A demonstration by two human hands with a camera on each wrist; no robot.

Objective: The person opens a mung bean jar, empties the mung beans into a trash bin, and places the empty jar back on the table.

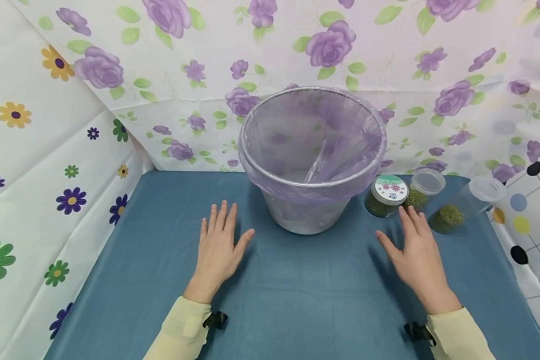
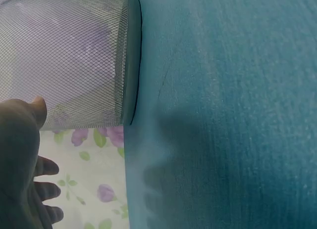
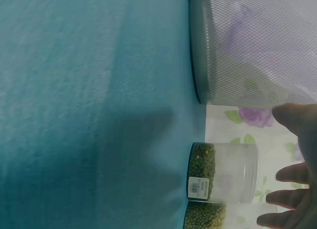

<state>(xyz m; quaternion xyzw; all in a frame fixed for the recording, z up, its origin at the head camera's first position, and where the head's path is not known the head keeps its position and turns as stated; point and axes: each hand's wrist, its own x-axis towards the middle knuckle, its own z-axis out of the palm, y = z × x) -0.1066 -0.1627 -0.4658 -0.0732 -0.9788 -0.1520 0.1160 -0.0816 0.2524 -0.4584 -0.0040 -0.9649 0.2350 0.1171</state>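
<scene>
A mesh wastebasket [image 1: 308, 217] stands upright at the back middle of the table, lined with a sheer purple plastic bag [image 1: 274, 186] folded over its rim. My left hand [image 1: 218, 250] hovers palm down in front and to the left of it, fingers straight, holding nothing. To the front right, my right hand [image 1: 416, 257] is also spread and holds nothing. Its fingertips point at the jars, apart from them as the right wrist view shows. These are a lidded jar with a floral top [image 1: 390, 189], a clear jar [image 1: 427, 182] and another clear jar [image 1: 447, 218], with greenish grains inside.
A blue cloth [image 1: 306, 300] covers the table. Behind it hangs a white sheet with purple roses [image 1: 330, 45], and a sheet with bright flowers [image 1: 72, 200] is at the left. In the right wrist view, one jar [image 3: 203, 172] bears a white barcode label.
</scene>
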